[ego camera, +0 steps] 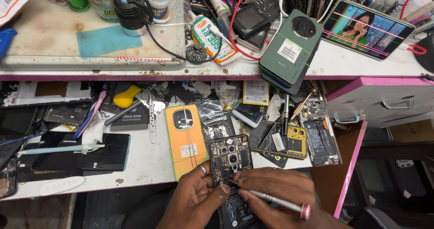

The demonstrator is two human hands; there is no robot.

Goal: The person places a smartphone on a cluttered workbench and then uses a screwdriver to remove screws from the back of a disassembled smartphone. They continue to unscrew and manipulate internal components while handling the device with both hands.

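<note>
Mid-teardown: left hand (195, 197) gripped the opened phone (230, 174) at the bench edge, right hand (275, 190) pinched a screwdriver (280, 202) at its board. Next probably needed the tip seated square in a screw.

An opened phone (230, 165) lies near, between 2 hands, with a back cover (185, 138) just left and a phone stack (287, 52) far right.
</note>
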